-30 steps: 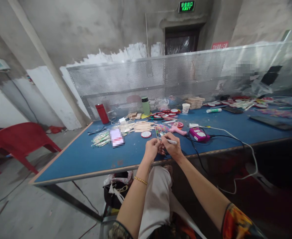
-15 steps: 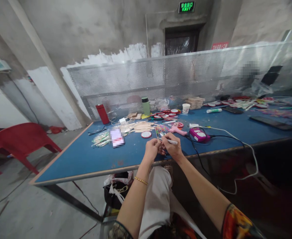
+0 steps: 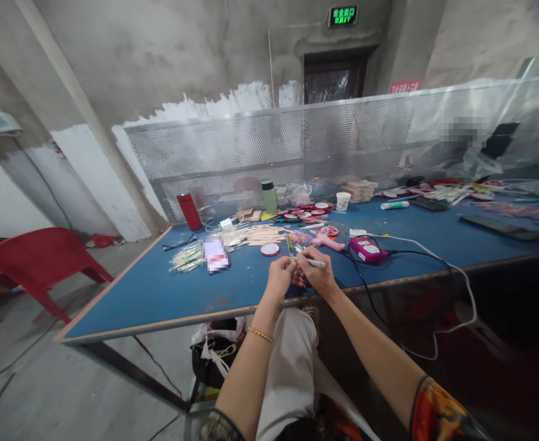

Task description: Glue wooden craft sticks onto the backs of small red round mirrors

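Note:
Close together over the table's front edge are my two hands. My right hand [image 3: 318, 272] is closed around a white pen [image 3: 316, 263], its back end pointing right and its tip towards the left fingers. My left hand [image 3: 280, 273] is closed, pinching a thin stick with a green part [image 3: 290, 246] that stands up from the fingertips. The fingers hide its lower end and the pen's tip. Just beyond lie small colourful bits [image 3: 299, 237], a pink glue gun [image 3: 328, 241] and a round red-rimmed disc [image 3: 270, 249].
On the blue table [image 3: 150, 294] are a phone [image 3: 216, 254], wooden sticks [image 3: 263, 234], a red bottle [image 3: 189, 211], a green bottle [image 3: 268, 197], a paper cup [image 3: 342, 201] and a purple box [image 3: 367, 249] with cables. A perforated metal screen [image 3: 233, 147] stands behind.
My right hand has shifted slightly left with the pen, whose back end now sits a little lower and nearer the left hand. My left hand stays almost still.

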`<act>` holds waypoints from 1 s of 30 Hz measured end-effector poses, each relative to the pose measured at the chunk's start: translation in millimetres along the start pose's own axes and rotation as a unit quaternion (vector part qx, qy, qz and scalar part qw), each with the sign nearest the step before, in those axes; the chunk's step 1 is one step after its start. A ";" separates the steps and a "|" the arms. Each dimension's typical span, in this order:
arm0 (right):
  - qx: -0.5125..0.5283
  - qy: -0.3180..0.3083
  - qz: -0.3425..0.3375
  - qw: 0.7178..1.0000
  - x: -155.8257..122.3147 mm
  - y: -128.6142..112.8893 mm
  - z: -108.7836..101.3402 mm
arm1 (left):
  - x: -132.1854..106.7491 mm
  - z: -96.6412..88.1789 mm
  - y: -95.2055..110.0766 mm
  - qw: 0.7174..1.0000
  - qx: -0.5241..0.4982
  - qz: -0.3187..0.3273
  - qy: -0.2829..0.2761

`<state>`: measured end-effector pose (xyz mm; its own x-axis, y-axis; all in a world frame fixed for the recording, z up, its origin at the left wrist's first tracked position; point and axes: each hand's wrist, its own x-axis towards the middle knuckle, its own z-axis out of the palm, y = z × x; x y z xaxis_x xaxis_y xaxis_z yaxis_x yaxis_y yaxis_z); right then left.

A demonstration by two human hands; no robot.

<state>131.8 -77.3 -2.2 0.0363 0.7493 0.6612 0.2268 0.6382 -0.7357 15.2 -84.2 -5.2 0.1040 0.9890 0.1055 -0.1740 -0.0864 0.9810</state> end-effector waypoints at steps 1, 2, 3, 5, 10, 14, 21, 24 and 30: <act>-0.001 0.006 0.001 1.000 -0.1 0.2 0.0 | 0.0 0.0 0.0 1.000 -0.002 -0.002 -0.001; -0.001 0.012 0.004 1.000 -0.2 0.3 0.1 | 0.0 -0.2 -0.1 1.000 -0.003 -0.004 -0.001; 0.001 0.017 0.007 1.000 -0.2 0.5 0.3 | 0.2 -0.4 -0.5 1.000 -0.004 -0.005 -0.002; 0.006 0.022 0.013 1.000 -0.1 0.6 0.7 | 0.7 -0.8 -1.8 1.000 -0.006 -0.004 -0.002; 0.019 0.013 0.018 1.000 0.9 -0.2 1.4 | 2.0 -2.0 -4.5 1.000 -0.008 -0.002 0.004; 0.018 0.010 0.011 1.000 0.9 0.4 2.4 | 1.2 -3.0 -3.0 1.000 -0.004 0.000 -0.004; 0.010 0.018 0.010 1.000 -0.2 0.5 1.3 | -0.6 -2.4 -0.4 1.000 -0.007 -0.008 -0.005; 0.011 0.012 0.010 1.000 0.2 0.2 0.9 | -0.4 -1.5 -1.1 1.000 -0.009 -0.004 0.002; 0.021 0.013 0.017 1.000 0.5 -0.8 1.5 | 0.0 -1.3 -1.3 1.000 -0.010 -0.011 0.005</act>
<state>130.2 -77.1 -1.5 0.0688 0.7666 0.6385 0.1834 0.6194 -0.7634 14.1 -84.0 -6.7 0.0976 0.9919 0.0817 -0.1907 -0.0619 0.9797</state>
